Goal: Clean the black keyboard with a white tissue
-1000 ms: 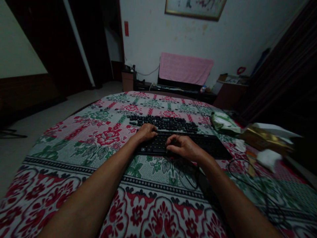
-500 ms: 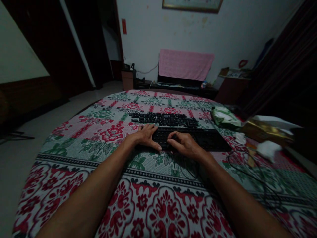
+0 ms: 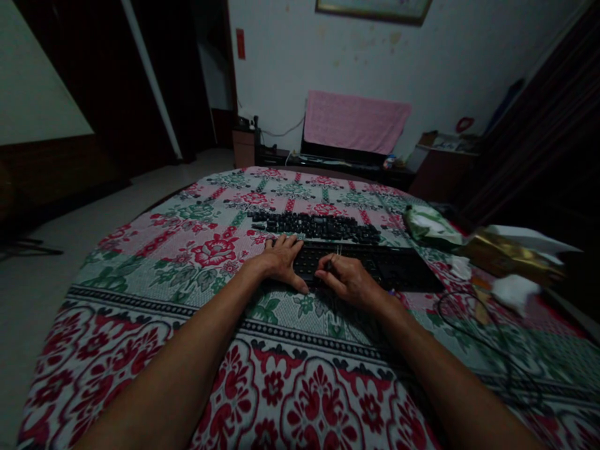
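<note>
A black keyboard (image 3: 405, 269) lies on the patterned cloth, its key area partly bare of keycaps. My left hand (image 3: 284, 262) rests over its left end with fingers spread, fingertips by the far edge and thumb near the front edge. Over the middle of the keyboard, my right hand (image 3: 347, 275) is closed in a pinch. A small tool with two thin metal prongs (image 3: 338, 249) sticks up from its fingers; the rest is hidden. Many loose black keycaps (image 3: 319, 225) lie in a band just beyond the keyboard.
To the right sit a green tissue pack (image 3: 431, 225), a gold box (image 3: 510, 253) and crumpled white tissue (image 3: 515, 292). A black cable (image 3: 473, 334) loops over the cloth at right. Beyond the table, a pink towel (image 3: 356, 122) covers a screen.
My right hand has turned and curled more tightly, and the thin prongs now show above it. My left hand stays on the keyboard. The whole view has shifted slightly.
</note>
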The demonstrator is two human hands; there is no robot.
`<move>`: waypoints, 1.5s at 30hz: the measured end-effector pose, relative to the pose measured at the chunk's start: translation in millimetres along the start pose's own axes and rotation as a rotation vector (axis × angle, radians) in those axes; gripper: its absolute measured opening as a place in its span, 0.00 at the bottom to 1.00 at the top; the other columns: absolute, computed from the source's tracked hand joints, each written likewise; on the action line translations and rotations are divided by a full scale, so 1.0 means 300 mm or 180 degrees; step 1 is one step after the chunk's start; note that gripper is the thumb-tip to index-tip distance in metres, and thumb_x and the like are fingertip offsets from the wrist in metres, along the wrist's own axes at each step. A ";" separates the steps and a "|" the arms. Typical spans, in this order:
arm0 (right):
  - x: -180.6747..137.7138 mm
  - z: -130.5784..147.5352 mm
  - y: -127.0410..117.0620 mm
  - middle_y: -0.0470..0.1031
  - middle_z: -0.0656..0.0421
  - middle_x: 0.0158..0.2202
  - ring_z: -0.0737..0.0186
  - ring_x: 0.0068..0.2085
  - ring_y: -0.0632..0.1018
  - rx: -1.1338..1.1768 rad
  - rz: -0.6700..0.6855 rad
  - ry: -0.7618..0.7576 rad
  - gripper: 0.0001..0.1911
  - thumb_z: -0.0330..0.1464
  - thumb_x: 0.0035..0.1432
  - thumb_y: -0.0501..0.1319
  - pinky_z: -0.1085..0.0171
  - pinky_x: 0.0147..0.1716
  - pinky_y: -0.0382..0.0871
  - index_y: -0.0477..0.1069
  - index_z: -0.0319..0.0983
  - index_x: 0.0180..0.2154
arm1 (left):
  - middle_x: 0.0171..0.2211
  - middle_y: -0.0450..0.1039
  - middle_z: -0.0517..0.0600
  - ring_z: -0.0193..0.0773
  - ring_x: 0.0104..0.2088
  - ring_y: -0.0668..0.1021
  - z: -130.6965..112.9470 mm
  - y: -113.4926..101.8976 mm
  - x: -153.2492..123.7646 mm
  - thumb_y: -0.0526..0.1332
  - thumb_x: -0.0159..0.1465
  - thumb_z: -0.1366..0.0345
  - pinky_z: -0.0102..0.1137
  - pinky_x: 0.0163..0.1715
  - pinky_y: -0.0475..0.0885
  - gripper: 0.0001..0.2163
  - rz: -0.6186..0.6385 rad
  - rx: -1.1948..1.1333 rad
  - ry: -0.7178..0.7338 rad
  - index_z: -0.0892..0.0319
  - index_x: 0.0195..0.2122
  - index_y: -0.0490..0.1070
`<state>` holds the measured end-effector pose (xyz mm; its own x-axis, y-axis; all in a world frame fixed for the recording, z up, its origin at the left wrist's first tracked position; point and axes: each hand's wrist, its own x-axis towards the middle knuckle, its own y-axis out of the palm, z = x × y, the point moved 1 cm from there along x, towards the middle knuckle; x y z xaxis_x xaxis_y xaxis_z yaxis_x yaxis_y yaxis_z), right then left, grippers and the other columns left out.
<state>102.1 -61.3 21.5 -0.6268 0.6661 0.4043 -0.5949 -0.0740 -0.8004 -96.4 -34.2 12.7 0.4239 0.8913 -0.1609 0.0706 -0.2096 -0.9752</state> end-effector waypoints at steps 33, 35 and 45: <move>-0.004 0.026 0.002 0.72 0.55 0.32 0.62 0.32 0.72 -0.0225 -0.0054 -0.0294 0.07 0.34 0.61 0.52 0.64 0.34 0.66 0.65 0.39 0.34 | 0.65 0.40 0.62 0.63 0.62 0.46 -0.024 -0.012 -0.013 0.61 0.39 0.38 0.56 0.56 0.44 0.53 -0.0149 -0.0130 0.0042 0.60 0.63 0.45; -0.008 0.027 0.008 0.72 0.54 0.33 0.62 0.33 0.73 -0.0212 -0.0030 -0.0309 0.07 0.35 0.61 0.52 0.64 0.34 0.66 0.66 0.40 0.34 | 0.65 0.40 0.61 0.62 0.62 0.46 -0.027 -0.015 -0.016 0.61 0.39 0.38 0.55 0.57 0.44 0.53 -0.0133 -0.0159 0.0017 0.59 0.63 0.46; 0.019 -0.018 -0.071 0.75 0.56 0.32 0.62 0.33 0.75 0.0971 -0.0698 0.0872 0.13 0.42 0.57 0.57 0.64 0.34 0.68 0.67 0.39 0.35 | 0.64 0.42 0.62 0.62 0.61 0.49 -0.014 -0.002 -0.004 0.62 0.35 0.36 0.56 0.56 0.46 0.55 -0.0226 -0.0182 0.0057 0.58 0.62 0.48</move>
<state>113.9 -51.9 38.6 -0.3381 0.8589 0.3847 -0.8451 -0.0972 -0.5257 -93.0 -36.7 14.1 0.4319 0.8975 -0.0886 0.1521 -0.1693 -0.9738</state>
